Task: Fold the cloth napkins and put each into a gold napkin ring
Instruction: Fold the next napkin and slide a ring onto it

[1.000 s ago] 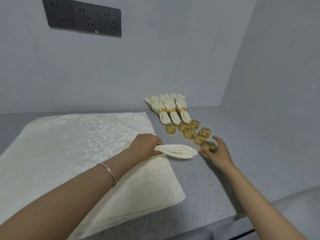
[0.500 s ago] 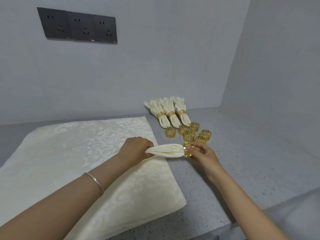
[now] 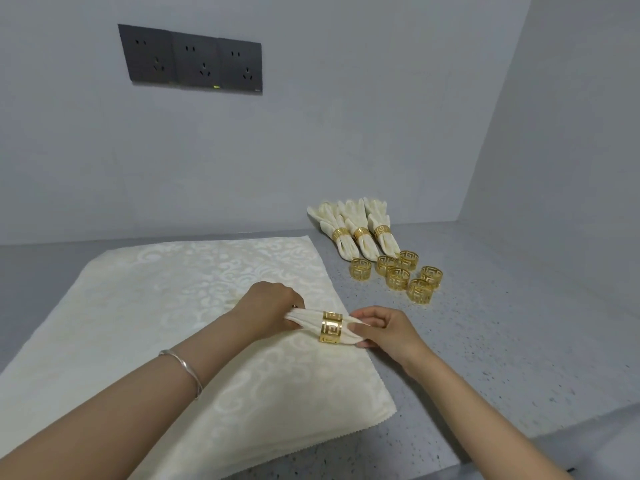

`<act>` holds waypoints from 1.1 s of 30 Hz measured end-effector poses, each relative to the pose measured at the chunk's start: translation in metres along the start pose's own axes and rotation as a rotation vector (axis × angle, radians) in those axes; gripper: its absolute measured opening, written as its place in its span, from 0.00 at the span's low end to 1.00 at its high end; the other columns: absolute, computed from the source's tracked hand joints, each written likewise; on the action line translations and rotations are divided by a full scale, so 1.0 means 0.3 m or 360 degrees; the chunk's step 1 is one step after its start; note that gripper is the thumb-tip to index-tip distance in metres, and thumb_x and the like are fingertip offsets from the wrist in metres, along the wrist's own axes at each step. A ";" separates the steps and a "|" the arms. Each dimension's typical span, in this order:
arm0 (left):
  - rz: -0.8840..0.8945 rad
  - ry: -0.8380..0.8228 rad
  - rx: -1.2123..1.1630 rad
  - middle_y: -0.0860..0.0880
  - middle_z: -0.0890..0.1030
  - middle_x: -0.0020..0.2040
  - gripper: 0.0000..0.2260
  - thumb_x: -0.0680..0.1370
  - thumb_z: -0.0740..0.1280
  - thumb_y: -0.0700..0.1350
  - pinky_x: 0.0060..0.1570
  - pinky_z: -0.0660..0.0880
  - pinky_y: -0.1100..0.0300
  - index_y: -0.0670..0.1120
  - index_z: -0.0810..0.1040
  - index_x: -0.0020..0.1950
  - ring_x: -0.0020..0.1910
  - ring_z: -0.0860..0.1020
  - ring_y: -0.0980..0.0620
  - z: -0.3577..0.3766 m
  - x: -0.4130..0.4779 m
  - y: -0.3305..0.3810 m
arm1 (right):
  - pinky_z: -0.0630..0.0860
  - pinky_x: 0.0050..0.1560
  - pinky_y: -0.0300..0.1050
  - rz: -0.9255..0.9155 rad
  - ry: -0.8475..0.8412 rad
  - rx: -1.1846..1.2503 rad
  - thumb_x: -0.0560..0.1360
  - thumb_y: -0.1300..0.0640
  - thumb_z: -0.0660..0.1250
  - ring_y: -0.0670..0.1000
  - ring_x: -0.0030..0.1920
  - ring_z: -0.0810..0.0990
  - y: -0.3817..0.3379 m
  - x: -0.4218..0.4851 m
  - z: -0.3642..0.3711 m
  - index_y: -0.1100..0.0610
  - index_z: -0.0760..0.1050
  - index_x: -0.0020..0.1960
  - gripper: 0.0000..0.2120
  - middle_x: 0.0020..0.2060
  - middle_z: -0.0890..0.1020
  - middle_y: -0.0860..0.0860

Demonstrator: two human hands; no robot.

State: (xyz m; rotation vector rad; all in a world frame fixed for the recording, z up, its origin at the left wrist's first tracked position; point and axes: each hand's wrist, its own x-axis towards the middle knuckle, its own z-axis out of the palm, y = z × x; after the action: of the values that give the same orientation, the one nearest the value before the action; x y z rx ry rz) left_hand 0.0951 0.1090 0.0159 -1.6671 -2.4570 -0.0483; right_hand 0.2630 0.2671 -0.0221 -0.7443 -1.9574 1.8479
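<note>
Low over the table (image 3: 485, 341), left hand (image 3: 268, 311) gripping one end of a folded napkin (image 3: 308, 320), right hand (image 3: 388, 329) pinching the other end, gold ring (image 3: 330, 327) around its middle, flat cloth (image 3: 173, 323) beneath, six loose rings (image 3: 398, 278) beyond, three ringed napkins (image 3: 356, 230) near the wall (image 3: 311, 133).

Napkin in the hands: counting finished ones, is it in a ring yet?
In. A gold ring circles the folded napkin near its middle; the left hand grips one end, the right hand the other.
</note>
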 end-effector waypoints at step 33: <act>-0.0191 0.0115 -0.0476 0.54 0.63 0.75 0.50 0.62 0.63 0.76 0.68 0.59 0.59 0.54 0.55 0.78 0.73 0.63 0.52 -0.030 -0.111 -0.172 | 0.73 0.56 0.40 -0.0489 -0.0265 -0.1267 0.65 0.40 0.74 0.41 0.54 0.76 -0.021 0.016 0.142 0.43 0.69 0.66 0.33 0.55 0.77 0.38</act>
State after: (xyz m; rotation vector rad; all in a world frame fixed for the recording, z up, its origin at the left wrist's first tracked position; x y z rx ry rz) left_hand 0.0603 0.0579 0.0230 -1.5869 -2.5925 -0.5056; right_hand 0.2336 0.2353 -0.0203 -0.4432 -2.7545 0.9483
